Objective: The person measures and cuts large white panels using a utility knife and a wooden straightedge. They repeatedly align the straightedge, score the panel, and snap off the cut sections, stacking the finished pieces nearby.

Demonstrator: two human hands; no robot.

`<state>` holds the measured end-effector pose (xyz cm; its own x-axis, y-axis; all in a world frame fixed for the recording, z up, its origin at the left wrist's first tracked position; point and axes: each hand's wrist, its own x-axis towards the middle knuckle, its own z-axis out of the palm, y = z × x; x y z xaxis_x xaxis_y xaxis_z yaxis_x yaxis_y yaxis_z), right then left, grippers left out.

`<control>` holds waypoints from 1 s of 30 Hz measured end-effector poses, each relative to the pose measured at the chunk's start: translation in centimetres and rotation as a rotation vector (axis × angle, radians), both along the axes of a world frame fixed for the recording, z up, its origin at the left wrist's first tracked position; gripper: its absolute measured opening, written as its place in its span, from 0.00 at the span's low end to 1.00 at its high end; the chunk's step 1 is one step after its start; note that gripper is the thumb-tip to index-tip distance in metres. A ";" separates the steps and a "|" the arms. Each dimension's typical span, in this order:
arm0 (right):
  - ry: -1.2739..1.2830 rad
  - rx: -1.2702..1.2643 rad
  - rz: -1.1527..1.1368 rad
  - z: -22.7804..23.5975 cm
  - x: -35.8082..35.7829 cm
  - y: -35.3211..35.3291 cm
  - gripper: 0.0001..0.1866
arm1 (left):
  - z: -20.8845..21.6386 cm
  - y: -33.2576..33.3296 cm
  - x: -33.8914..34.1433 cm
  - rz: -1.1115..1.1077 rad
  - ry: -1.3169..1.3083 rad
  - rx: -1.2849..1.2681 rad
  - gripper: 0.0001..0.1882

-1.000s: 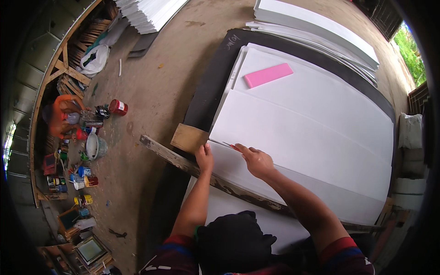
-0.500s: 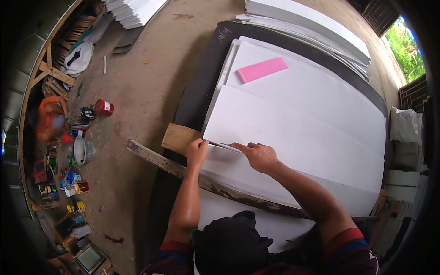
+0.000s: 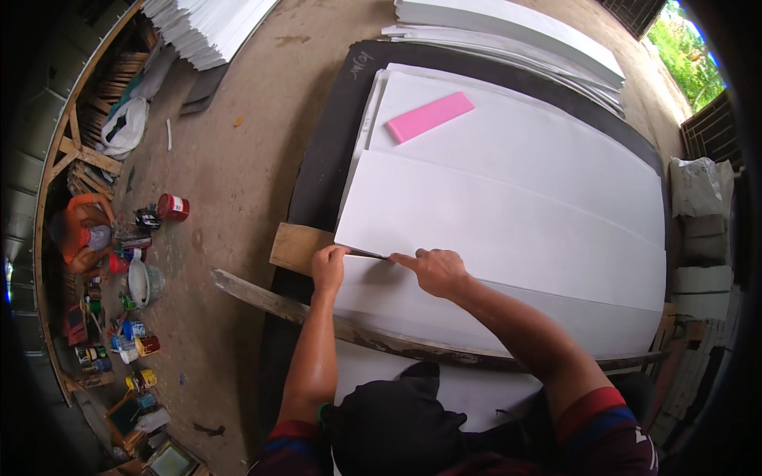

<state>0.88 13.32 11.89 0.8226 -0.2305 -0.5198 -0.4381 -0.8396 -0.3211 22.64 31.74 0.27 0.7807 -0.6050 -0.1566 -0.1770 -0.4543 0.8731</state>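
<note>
My left hand [image 3: 329, 268] is closed at the near left corner of the folded-over white sheet [image 3: 476, 214], its thumb and fingers pinching the edge. Just to the right, my right hand [image 3: 438, 271] is curled, with its index finger stretched along a thin pointed tool. Only a dark sliver of that tool shows at the sheet's edge, so its exact kind is unclear. Between the hands the edge stands slightly raised and casts a shadow. More white sheets lie underneath. A pink rectangular block [image 3: 430, 117] rests on the sheets farther off.
Under the stack lies a black board [image 3: 321, 159]. A worn wooden plank [image 3: 381, 337] crosses the near side, beside a wooden block [image 3: 298, 247]. More sheet stacks [image 3: 508, 36] stand beyond. At far left, a person in orange [image 3: 83, 230] crouches near paint cans [image 3: 173, 207].
My right hand has shifted slightly, and its thin tool has gone from lying visible on the sheet to the edge. The whole view has moved a little; my left hand keeps its pinch.
</note>
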 end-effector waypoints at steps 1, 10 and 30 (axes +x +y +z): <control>0.013 -0.012 0.016 0.1 -0.5 -0.2 0.34 | 0.0 0.0 0.0 0.005 0.009 0.005 0.17; 0.199 -0.118 0.084 2.4 -10.4 -4.1 0.34 | 5.3 -1.1 0.5 -0.209 -0.116 0.337 0.18; -0.001 -0.113 0.010 1.7 -17.0 -6.2 0.32 | 7.0 -8.5 -12.0 -1.018 -0.466 0.535 0.29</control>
